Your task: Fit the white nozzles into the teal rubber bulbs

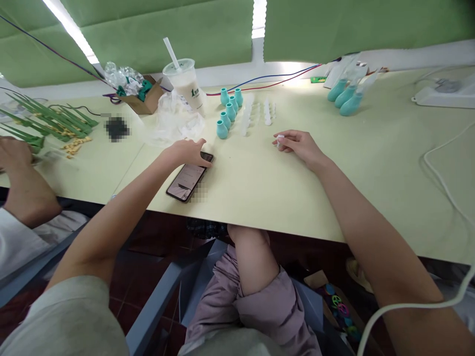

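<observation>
My left hand (189,151) is open, fingers and thumb apart, at the top end of a phone (186,182) lying face up. Its thumb reaches over the phone's upper edge; whether it touches the screen I cannot tell. Between the fingertips of my right hand (299,146) is a small white piece (280,140), held just over the table. Farther back stand several teal rubber bulbs (221,129) with open necks. Beside them lie translucent plastic tubes (246,116) and a row of small white parts (267,112).
At back right, three teal bulbs with clear tips (351,105) lie near a white power strip (443,96). A drink cup (187,89), crumpled plastic bag (174,118) and cardboard box (148,101) stand at back left. A co-worker's arm (27,188) rests at far left. A white cable (411,307) crosses my right arm.
</observation>
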The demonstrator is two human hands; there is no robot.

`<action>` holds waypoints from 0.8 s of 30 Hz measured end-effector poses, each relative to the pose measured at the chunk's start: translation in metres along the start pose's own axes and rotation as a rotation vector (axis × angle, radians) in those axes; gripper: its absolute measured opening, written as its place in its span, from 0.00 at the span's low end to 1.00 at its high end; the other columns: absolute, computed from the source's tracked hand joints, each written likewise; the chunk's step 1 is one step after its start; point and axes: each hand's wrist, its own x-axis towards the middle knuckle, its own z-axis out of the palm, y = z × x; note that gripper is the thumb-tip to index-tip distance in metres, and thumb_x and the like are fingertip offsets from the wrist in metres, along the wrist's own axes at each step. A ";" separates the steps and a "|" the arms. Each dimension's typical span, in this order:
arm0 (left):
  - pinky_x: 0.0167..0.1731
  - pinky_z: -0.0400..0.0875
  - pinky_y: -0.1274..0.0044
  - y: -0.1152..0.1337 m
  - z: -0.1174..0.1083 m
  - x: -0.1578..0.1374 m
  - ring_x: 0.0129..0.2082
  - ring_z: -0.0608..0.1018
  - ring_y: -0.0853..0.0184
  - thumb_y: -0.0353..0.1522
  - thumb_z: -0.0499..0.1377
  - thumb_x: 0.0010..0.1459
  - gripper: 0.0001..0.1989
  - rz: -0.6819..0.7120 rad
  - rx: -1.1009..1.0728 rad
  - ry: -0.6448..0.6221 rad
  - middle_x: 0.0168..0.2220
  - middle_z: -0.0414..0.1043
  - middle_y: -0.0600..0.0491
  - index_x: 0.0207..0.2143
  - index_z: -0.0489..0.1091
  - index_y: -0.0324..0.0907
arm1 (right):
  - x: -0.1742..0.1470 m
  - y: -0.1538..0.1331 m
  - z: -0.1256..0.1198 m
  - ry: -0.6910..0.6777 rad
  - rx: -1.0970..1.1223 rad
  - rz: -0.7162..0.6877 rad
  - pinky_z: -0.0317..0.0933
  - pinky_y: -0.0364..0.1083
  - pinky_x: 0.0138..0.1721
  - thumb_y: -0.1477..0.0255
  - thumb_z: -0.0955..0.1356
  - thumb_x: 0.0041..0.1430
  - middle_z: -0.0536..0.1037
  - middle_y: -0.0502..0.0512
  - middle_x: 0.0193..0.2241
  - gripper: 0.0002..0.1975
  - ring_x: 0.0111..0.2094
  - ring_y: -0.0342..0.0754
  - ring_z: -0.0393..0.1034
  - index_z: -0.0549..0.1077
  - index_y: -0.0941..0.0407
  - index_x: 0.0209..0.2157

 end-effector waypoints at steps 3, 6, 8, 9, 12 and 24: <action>0.49 0.63 0.60 0.002 -0.001 -0.007 0.51 0.69 0.43 0.56 0.58 0.45 0.47 -0.012 0.061 -0.019 0.52 0.66 0.39 0.63 0.53 0.43 | -0.001 -0.001 0.000 0.002 -0.004 0.005 0.68 0.45 0.36 0.57 0.72 0.51 0.79 0.57 0.38 0.18 0.33 0.45 0.72 0.76 0.54 0.38; 0.49 0.63 0.63 0.006 -0.003 -0.014 0.51 0.70 0.45 0.56 0.52 0.50 0.44 -0.031 0.114 -0.060 0.55 0.62 0.38 0.64 0.49 0.43 | -0.001 -0.002 0.000 0.009 -0.010 0.007 0.68 0.45 0.36 0.57 0.72 0.51 0.79 0.57 0.38 0.18 0.33 0.44 0.72 0.76 0.55 0.39; 0.49 0.62 0.64 0.007 -0.004 -0.016 0.52 0.69 0.47 0.55 0.49 0.53 0.43 -0.041 0.123 -0.083 0.57 0.60 0.39 0.65 0.46 0.45 | -0.002 -0.003 0.001 0.018 -0.019 0.011 0.67 0.45 0.36 0.57 0.71 0.51 0.79 0.57 0.37 0.18 0.33 0.44 0.72 0.76 0.55 0.38; 0.49 0.62 0.65 0.007 -0.004 -0.017 0.52 0.69 0.48 0.55 0.48 0.53 0.42 -0.044 0.119 -0.090 0.57 0.60 0.40 0.65 0.44 0.46 | -0.002 -0.003 0.001 0.020 -0.024 0.014 0.67 0.45 0.36 0.58 0.71 0.51 0.79 0.57 0.37 0.18 0.33 0.45 0.72 0.77 0.55 0.38; 0.49 0.62 0.66 0.006 -0.002 -0.016 0.51 0.70 0.49 0.55 0.48 0.54 0.41 -0.051 0.101 -0.093 0.57 0.60 0.41 0.65 0.42 0.50 | -0.003 -0.003 0.001 0.023 -0.039 0.021 0.67 0.44 0.35 0.57 0.71 0.51 0.80 0.57 0.38 0.18 0.34 0.45 0.73 0.77 0.55 0.39; 0.47 0.63 0.66 -0.017 0.012 -0.017 0.49 0.72 0.50 0.60 0.41 0.54 0.44 -0.044 -0.058 0.049 0.53 0.66 0.42 0.66 0.43 0.46 | -0.003 0.001 -0.001 0.047 -0.064 0.052 0.68 0.47 0.38 0.58 0.72 0.50 0.80 0.56 0.38 0.18 0.35 0.46 0.73 0.77 0.54 0.40</action>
